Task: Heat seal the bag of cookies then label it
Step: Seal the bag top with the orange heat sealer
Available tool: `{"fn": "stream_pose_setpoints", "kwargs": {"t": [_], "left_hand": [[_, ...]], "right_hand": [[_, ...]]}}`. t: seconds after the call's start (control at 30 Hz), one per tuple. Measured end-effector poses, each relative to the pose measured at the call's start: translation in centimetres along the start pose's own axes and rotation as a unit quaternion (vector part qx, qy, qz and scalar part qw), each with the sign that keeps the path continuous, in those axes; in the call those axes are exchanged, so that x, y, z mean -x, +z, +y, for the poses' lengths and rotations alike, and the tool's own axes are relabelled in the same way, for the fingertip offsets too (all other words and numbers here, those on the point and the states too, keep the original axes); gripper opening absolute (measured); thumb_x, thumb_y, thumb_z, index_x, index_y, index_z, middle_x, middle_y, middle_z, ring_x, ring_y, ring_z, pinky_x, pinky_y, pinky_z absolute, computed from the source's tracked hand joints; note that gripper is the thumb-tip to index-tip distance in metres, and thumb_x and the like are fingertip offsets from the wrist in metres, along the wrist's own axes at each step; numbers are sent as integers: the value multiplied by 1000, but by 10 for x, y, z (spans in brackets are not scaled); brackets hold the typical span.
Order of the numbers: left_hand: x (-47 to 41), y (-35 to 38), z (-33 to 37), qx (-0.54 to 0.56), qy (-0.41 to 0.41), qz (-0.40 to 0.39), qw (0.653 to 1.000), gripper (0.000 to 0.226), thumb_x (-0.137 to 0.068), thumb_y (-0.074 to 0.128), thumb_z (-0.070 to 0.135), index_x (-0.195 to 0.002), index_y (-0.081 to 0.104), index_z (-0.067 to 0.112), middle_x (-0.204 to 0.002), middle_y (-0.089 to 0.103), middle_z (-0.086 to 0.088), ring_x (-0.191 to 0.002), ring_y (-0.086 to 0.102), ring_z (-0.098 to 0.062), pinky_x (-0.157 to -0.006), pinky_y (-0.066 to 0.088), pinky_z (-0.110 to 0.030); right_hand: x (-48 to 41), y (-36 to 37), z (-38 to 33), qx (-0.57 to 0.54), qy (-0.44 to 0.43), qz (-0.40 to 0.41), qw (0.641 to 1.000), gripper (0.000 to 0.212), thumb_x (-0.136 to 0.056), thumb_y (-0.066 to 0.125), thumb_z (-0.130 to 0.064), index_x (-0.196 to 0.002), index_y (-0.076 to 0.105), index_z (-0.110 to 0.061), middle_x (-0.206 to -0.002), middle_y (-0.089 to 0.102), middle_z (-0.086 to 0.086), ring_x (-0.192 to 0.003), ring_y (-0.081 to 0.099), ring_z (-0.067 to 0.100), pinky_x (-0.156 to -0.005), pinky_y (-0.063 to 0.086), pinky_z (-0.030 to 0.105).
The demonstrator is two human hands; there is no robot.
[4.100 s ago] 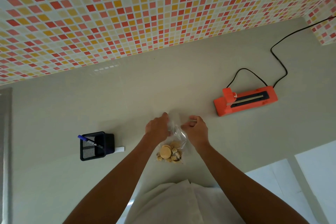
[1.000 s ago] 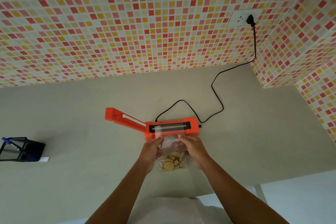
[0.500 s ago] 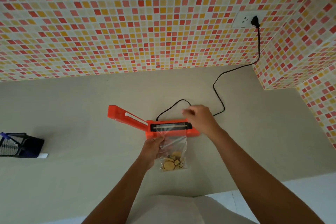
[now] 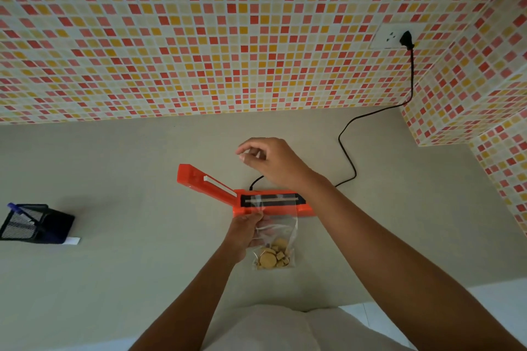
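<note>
A clear plastic bag of cookies (image 4: 278, 248) lies on the beige counter, its open top laid across the black sealing strip of the orange heat sealer (image 4: 273, 205). The sealer's lid arm (image 4: 204, 179) is raised, slanting up to the left. My left hand (image 4: 246, 232) pinches the bag's left edge just below the sealer. My right hand (image 4: 268, 159) hovers above and behind the sealer, empty, fingers loosely curled and apart, right of the raised lid's tip. A white label (image 4: 71, 241) lies beside the pen holder at far left.
A black mesh pen holder (image 4: 34, 224) with a blue pen (image 4: 17, 208) stands at the far left. The sealer's black cord (image 4: 348, 145) runs across the counter up to a wall socket (image 4: 393, 37). A tiled wall corner juts in at the right.
The bag went from being held in both hands to lying across the opened sealer. My right hand let go of it and rose up and left toward the raised lid. My left hand stays on the bag.
</note>
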State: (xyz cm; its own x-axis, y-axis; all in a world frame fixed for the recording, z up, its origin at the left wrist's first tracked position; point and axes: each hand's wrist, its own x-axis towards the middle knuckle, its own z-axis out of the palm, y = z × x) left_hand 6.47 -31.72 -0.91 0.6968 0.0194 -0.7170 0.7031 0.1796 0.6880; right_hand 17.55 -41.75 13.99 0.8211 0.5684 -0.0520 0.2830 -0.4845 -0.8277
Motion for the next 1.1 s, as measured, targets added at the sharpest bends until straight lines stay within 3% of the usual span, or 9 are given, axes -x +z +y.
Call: {"fn": "stream_pose_setpoints", "kwargs": {"t": [0.1, 0.23, 0.33, 0.43, 0.53, 0.6, 0.77, 0.93, 1.1], "left_hand": [[-2, -1, -3, 6, 1, 6, 1000, 31, -97, 55, 33, -109, 65, 6, -95, 74, -10, -85, 74, -29, -75, 59, -41], [-3, -3, -5, 6, -6, 11, 1000, 31, -98, 55, 31, -110, 65, 4, -96, 73, -13, -80, 73, -29, -65, 60, -35], [-3, -4, -5, 2, -6, 8, 1000, 30, -99, 53, 29, -111, 65, 5, -96, 72, -10, -80, 73, -27, -66, 60, -36], [-3, -5, -6, 2, -3, 5, 1000, 29, -100, 52, 28, -110, 65, 5, -92, 72, -9, -81, 74, -27, -74, 60, -44], [-2, -5, -5, 0, -6, 3, 1000, 28, -101, 51, 28, -110, 65, 6, -95, 73, -12, -87, 75, -30, -83, 57, -51], [-1, -7, -6, -1, -8, 3, 1000, 30, -100, 51, 29, -109, 66, 5, -96, 73, -12, -89, 74, -33, -86, 55, -52], [2, -8, -7, 13, -5, 1, 1000, 25, -100, 52, 27, -109, 66, 9, -90, 76, -6, -86, 74, -28, -76, 58, -41], [5, -9, -7, 50, -1, -3, 999, 22, -101, 50, 25, -107, 66, 11, -83, 76, -3, -84, 75, -25, -68, 55, -35], [5, -8, -9, 67, 12, -6, 998, 22, -102, 48, 20, -110, 64, 7, -87, 77, -7, -80, 75, -23, -83, 56, -46]], "right_hand": [[13, -1, 35, 21, 88, 74, 993, 15, -92, 66, -25, -89, 74, -13, -83, 71, -5, -72, 61, 2, -72, 51, 23], [60, 21, 96, 23, 235, 156, 959, 35, -88, 68, -32, -62, 61, -10, -59, 63, 0, -55, 55, 10, -59, 46, 25], [98, 46, 122, 1, 295, 176, 939, 42, -88, 70, -34, -58, 58, -8, -51, 53, -3, -47, 45, 5, -50, 35, 18], [117, 66, 130, -63, 315, 189, 928, 46, -86, 73, -41, -62, 59, -5, -53, 50, -7, -47, 41, 4, -47, 31, 15], [120, 74, 133, -121, 341, 192, 912, 31, -86, 74, -39, -82, 71, -8, -75, 69, -3, -68, 61, 9, -58, 42, 16], [119, 77, 135, -147, 352, 191, 904, 26, -86, 74, -34, -87, 74, -8, -80, 72, 0, -74, 64, 14, -63, 45, 21], [119, 78, 133, -194, 378, 182, 887, 21, -89, 72, -25, -86, 78, -6, -41, 55, -16, -45, 46, 3, -53, 35, 22], [118, 78, 133, -211, 385, 199, 876, 20, -88, 72, -24, -80, 77, -6, -40, 52, -14, -46, 42, 8, -53, 34, 25], [119, 77, 134, -234, 398, 206, 863, 20, -87, 73, -23, -71, 75, -12, -53, 55, -2, -48, 44, 13, -50, 35, 28]]}}
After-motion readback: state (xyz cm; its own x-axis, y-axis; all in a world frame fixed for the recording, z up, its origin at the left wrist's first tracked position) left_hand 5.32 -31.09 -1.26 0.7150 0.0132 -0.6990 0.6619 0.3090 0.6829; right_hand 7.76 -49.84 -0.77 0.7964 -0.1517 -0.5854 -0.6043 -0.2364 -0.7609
